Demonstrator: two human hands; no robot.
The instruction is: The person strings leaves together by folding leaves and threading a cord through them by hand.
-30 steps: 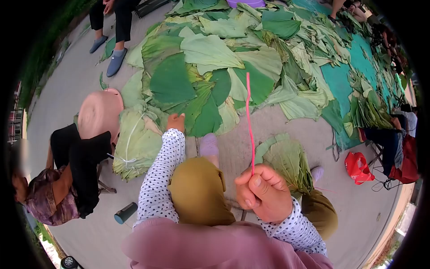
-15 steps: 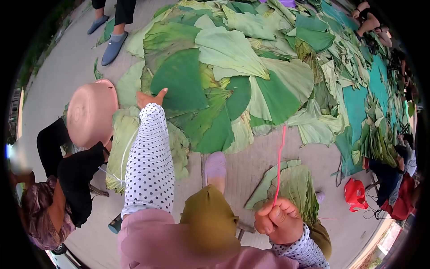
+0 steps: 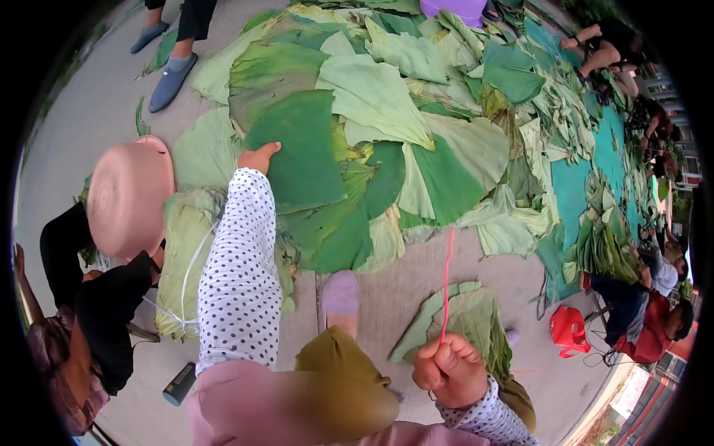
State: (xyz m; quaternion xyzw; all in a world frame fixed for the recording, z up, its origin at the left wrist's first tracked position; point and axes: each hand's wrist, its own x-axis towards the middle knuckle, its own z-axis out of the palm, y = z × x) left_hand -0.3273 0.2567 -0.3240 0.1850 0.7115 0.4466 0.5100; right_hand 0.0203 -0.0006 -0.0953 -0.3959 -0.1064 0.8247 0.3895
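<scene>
My left hand (image 3: 259,157) reaches out to a dark green lotus leaf (image 3: 294,152) on the pile, its thumb over the leaf's left edge and the other fingers mostly hidden; it looks pinched on that edge. Close to my body, my right hand (image 3: 450,370) pinches a thin pink string (image 3: 447,286) that runs up to the front edge of the leaf pile. Folded leaves (image 3: 472,316) lie on the ground just beyond my right hand. A tied leaf bundle (image 3: 182,267) with white string lies left of my left forearm.
An upturned pink basin (image 3: 126,195) stands at the left beside a seated person. Another person's blue shoe (image 3: 172,83) is at the upper left. A purple tub (image 3: 454,10) stands behind the leaves. A red bag (image 3: 569,332) sits at the right, near several other people.
The view has shifted, moving most things slightly left and down. My left hand has slid slightly along the leaf's edge. The string stays in my right hand.
</scene>
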